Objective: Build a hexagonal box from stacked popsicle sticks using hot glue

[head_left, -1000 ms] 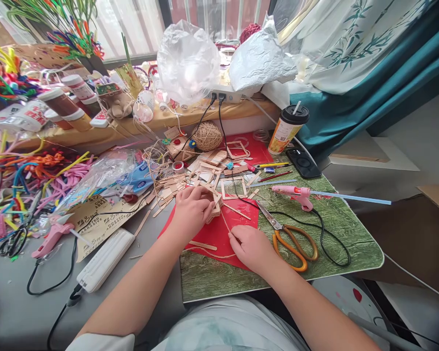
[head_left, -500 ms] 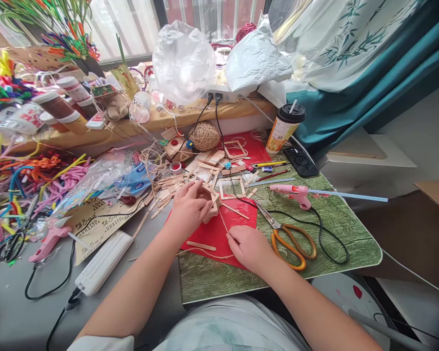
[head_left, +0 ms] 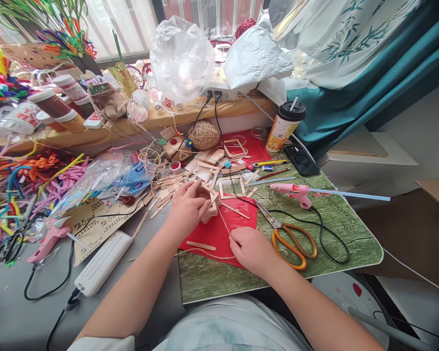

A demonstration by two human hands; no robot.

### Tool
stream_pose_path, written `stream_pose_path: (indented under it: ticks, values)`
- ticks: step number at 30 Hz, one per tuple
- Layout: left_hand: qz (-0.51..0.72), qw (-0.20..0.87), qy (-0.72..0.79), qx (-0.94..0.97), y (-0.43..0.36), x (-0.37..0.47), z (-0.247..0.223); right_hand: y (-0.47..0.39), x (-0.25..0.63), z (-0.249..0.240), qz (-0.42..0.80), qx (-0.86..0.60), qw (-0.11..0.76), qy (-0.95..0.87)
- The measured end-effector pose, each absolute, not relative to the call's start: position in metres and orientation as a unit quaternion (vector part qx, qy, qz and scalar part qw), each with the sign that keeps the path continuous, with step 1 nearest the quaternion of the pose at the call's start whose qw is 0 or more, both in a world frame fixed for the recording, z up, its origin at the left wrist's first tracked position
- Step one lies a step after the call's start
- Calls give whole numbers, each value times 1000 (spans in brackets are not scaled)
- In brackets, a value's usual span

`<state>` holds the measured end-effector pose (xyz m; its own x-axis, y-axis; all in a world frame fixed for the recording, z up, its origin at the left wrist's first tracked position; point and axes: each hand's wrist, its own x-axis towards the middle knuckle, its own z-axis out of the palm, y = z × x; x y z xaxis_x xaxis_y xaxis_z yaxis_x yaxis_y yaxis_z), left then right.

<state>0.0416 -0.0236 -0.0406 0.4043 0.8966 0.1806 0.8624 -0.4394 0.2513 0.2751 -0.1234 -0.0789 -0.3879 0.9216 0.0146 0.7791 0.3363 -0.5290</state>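
Observation:
My left hand [head_left: 190, 207] grips a small box of stacked wooden craft sticks [head_left: 212, 210] from its left side, over a red sheet [head_left: 241, 214]. Part of the box is hidden behind my fingers. To its lower right, my right hand [head_left: 252, 249] pinches a length of twine [head_left: 225, 220] that runs taut up to the box's right side. The twine's loose end trails left across the sheet's lower edge. One craft stick [head_left: 201, 245] lies below the box, another stick [head_left: 235, 211] to its right.
Orange-handled scissors [head_left: 289, 239] and a pink glue gun [head_left: 296, 192] lie to the right, near a phone [head_left: 301, 160] and a lidded cup [head_left: 285, 127]. Behind are loose sticks and a twine ball [head_left: 204, 135]. A power strip [head_left: 103, 263] and second glue gun [head_left: 50, 240] sit left.
My right hand has shifted very slightly right and down, with the twine still pinched. The box and my left hand stay nearly in place; the view has tilted a little.

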Motion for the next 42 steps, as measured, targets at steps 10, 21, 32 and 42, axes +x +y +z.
stream_pose_path:
  ticks: [10,21,32,42]
  values:
    - [169,78,525,831,-27,40,-36,-124,278,-74,220,-561,170,-780]
    - [253,141,565,773,-26,40,-38,-1,253,-38,300,-487,346,-744]
    - [264,151,557,773,-22,36,-46,42,238,-58,468,-462,303,-689]
    - [262,154,554,775,-22,34,-45,46,234,-77,546,-452,327,-625]
